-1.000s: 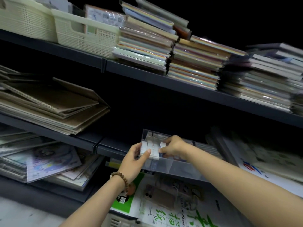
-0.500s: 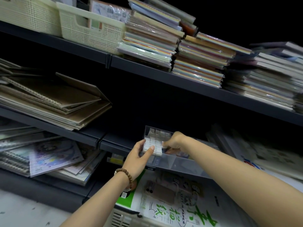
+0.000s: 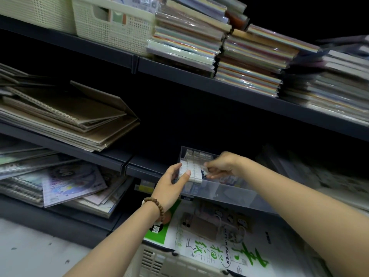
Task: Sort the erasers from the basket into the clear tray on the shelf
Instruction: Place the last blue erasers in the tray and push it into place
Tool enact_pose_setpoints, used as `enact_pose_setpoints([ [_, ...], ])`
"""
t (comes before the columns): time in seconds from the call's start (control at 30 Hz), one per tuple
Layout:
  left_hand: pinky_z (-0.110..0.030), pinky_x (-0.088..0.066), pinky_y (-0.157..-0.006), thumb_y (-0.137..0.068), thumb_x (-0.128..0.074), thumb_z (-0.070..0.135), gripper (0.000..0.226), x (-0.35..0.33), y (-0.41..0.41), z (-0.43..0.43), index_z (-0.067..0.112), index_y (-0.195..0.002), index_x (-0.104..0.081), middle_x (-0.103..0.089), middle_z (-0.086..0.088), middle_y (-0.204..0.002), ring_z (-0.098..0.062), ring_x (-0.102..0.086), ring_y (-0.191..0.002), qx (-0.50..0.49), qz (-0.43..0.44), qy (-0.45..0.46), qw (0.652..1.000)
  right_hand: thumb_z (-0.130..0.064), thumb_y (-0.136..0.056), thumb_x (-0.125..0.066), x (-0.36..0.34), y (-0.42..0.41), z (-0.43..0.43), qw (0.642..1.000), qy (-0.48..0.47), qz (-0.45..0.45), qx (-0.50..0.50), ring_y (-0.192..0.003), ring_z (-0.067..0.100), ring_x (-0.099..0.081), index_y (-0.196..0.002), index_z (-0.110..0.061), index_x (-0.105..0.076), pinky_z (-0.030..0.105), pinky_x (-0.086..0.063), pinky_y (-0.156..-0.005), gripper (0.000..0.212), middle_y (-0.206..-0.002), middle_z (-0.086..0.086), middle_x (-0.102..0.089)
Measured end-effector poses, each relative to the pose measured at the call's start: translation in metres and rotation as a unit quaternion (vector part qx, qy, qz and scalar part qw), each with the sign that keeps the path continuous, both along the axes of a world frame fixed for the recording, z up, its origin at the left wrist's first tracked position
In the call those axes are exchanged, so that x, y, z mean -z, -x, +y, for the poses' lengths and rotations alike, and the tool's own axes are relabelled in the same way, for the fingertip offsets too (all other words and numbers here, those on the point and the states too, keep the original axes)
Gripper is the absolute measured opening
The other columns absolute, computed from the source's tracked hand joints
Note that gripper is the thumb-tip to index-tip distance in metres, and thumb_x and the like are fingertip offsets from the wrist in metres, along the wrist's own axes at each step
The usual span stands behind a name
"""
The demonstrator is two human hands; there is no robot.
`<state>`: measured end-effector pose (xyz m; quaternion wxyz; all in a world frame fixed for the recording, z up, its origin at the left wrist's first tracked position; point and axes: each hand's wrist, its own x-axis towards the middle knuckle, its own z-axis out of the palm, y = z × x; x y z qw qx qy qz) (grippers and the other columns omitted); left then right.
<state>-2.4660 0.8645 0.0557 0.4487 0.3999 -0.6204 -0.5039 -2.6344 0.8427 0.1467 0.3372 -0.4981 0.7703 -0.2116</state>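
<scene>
Two cream lattice plastic baskets (image 3: 40,15) (image 3: 111,25) stand at 11 o'clock on the top shelf, and one cream slotted basket (image 3: 159,262) shows at 6 o'clock. Above it the left hand (image 3: 172,183) clasps the left end of one block of small white erasers (image 3: 192,169), too blurred to count. The right hand (image 3: 222,164) pinches its right end with curled fingers, inside the one clear plastic tray (image 3: 229,191) at 5 o'clock on the middle shelf. Both hands hold as they did half a second ago, and the scene sits slightly higher in view.
</scene>
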Motion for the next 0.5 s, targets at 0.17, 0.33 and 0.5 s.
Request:
enact_pose_setpoints([
  [0.17,-0.023,-0.036,-0.100,-0.089,-0.051,0.044,0.058,0.001,-0.009,0.012,0.027,-0.141,-0.032,-0.038,0.008,-0.142,-0.010,-0.039,-0.130,-0.005,-0.068,0.053,0.996,-0.021,-0.093,-0.057,-0.007,0.015,0.033,0.993,0.090,-0.027,-0.077,-0.089,0.017,-0.066,-0.130,0.000,-0.049,0.016,-0.056,-0.065,0.044,-0.121,0.016,-0.062],
  [0.33,-0.027,-0.040,-0.101,-0.084,-0.051,0.050,0.061,0.019,-0.032,0.037,0.033,-0.139,-0.031,-0.040,0.020,-0.133,-0.001,-0.044,-0.119,0.024,-0.151,0.076,0.985,-0.022,-0.093,-0.056,0.001,0.033,0.094,0.981,0.125,-0.105,-0.103,-0.092,0.007,-0.068,-0.118,-0.017,-0.059,0.017,-0.056,-0.072,0.026,-0.110,-0.003,-0.068],
  [0.5,-0.026,-0.039,-0.102,-0.079,-0.050,0.058,0.065,0.080,-0.045,0.068,0.032,-0.137,-0.036,-0.043,0.017,-0.134,-0.003,-0.044,-0.121,0.077,-0.276,0.016,0.958,-0.018,-0.093,-0.056,0.063,0.059,0.152,0.969,0.061,-0.231,-0.059,-0.095,0.015,-0.070,-0.111,-0.017,-0.063,0.024,-0.058,-0.078,0.020,-0.106,-0.002,-0.071],
])
